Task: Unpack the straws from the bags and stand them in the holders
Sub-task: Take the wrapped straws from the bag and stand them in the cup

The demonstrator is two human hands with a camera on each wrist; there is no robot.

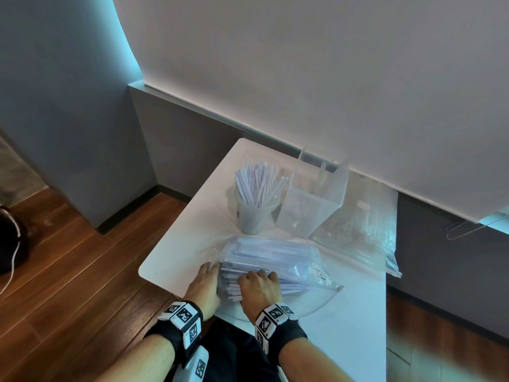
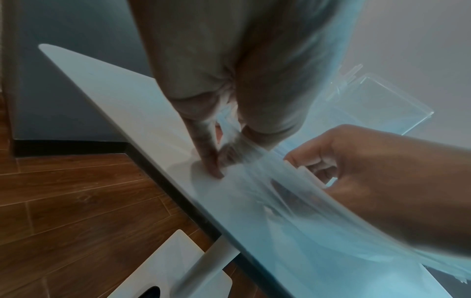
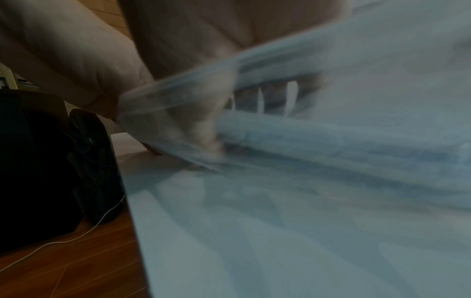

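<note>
Left hand (image 1: 205, 282) pinches the bag (image 1: 275, 260) (clear plastic); right hand (image 1: 259, 285) grips straws (image 1: 234, 288).

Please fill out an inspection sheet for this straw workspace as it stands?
Surface: white table, against the wall.
Job's things: bag of straws lying flat; round cup full of upright straws; clear square holder nearly empty.
Clutter: second plastic bag by the wall.
Grippers: left hand pinches the bag's mouth; right hand grips straws.
Cables: white cable on floor.
Surroundings: wood floor, dark bag.
</note>
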